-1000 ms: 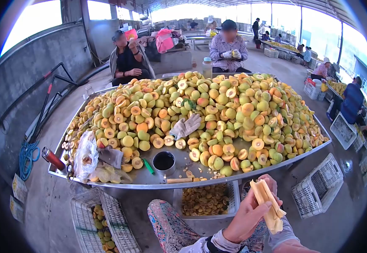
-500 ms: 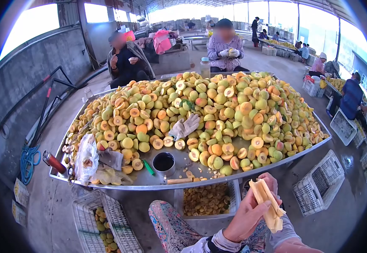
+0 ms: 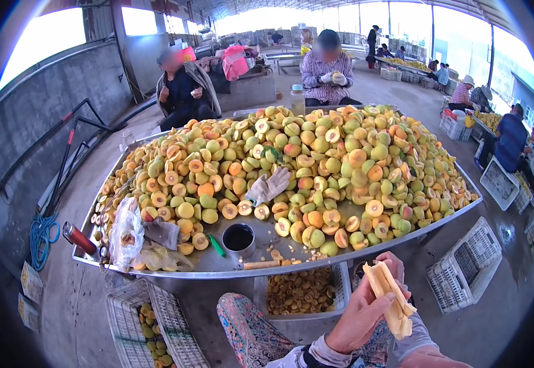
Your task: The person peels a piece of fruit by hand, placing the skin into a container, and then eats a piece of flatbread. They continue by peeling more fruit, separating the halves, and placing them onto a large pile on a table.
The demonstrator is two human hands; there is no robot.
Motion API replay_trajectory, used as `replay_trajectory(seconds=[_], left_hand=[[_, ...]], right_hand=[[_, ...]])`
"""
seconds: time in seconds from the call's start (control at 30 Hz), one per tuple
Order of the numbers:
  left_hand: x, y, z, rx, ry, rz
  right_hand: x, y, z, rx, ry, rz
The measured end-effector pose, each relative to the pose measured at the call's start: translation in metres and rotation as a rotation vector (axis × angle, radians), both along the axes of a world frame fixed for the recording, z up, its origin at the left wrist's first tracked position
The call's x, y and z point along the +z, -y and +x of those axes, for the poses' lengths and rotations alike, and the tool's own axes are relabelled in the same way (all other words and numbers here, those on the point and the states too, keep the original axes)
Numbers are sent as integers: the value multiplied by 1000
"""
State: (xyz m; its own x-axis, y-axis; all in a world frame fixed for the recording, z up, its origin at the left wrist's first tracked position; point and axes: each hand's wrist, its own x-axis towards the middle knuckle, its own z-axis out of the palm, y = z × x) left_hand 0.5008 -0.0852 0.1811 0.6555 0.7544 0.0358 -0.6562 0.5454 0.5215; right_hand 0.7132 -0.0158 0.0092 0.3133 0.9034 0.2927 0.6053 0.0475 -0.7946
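Observation:
In the head view, my left hand (image 3: pixel 359 316) has its thumb and fingers closed on a pale yellow, layered, long piece of food (image 3: pixel 390 299) that looks like flatbread. My right hand (image 3: pixel 393 267) grips the same piece from behind at its upper part, its fingers partly hidden. Both hands are above my lap, short of the table's front edge. A crate of cut fruit pieces (image 3: pixel 301 291) stands below the edge, left of my hands. Nearest on the metal table (image 3: pixel 218 262) are a tan stick-like piece (image 3: pixel 261 265) and a cup of dark liquid (image 3: pixel 239 238).
Halved yellow-green fruit (image 3: pixel 316 165) is heaped on the table, with a glove (image 3: pixel 268 186) on it. A green-handled tool (image 3: pixel 216 245), plastic bag (image 3: pixel 126 233) and red flask (image 3: pixel 79 237) lie left. Crates (image 3: pixel 463 267) flank me. Two people (image 3: pixel 328 70) sit opposite.
My hands and the piece they hold stay almost still. Across the table, the person on the left has lowered a hand from near the face.

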Motion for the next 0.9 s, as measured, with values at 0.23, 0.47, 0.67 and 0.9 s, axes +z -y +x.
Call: replay_trajectory(seconds=[0.23,0.47,0.67,0.9], left_hand=[[-3,1,1,0,-10,-20],[-3,0,0,-7,-3,-30],[-5,-1,-3,-1,-31,-42],[-11,-3,-6,12,-17,-6]], right_hand=[[3,0,-2,-72,-1,-89],[8,2,-5,-76,9,-95],[3,-1,-3,-76,-32,-95],[-6,-2,-1,-59,-1,-54]])
